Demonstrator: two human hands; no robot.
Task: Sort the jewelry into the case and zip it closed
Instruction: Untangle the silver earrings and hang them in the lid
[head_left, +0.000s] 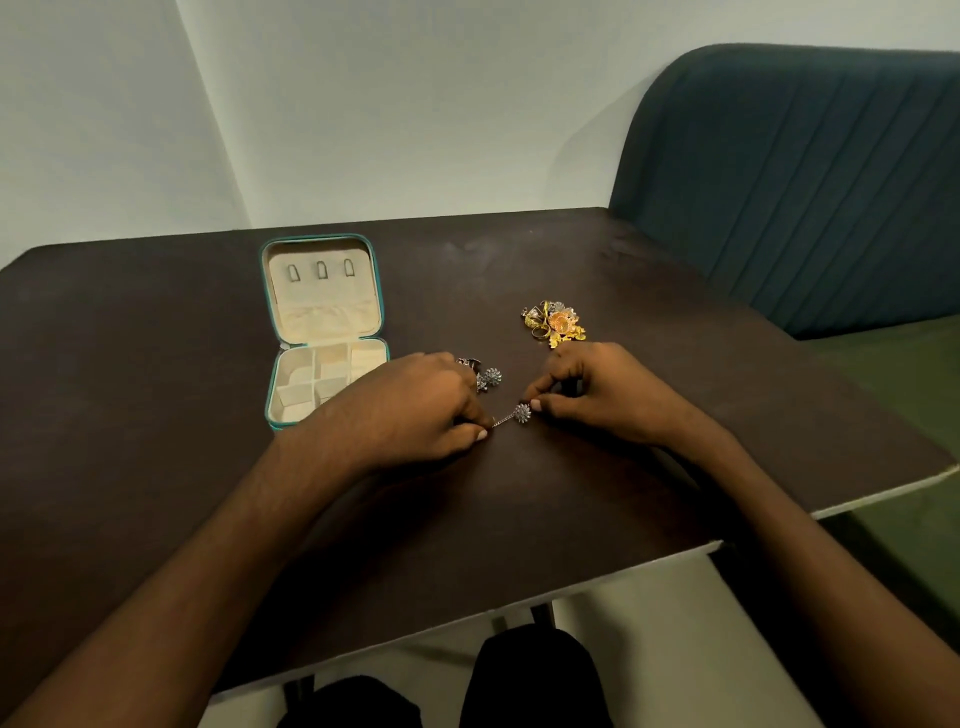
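Note:
A teal jewelry case (378, 306) lies open on the dark table (156, 364), its cream lid flat at the back and its divided compartments in front. My left hand (415, 405) pinches the thin chain end of a silver flower piece (521, 413). My right hand (597, 389) pinches the flower end of the same piece. More silver flower jewelry (488, 376) lies just behind my left hand. A heap of gold jewelry (555, 321) sits behind my right hand.
A dark teal padded seat back (805, 182) stands at the right behind the table. The table's front edge runs diagonally near my knees (519, 675). Pale walls meet in a corner behind the case.

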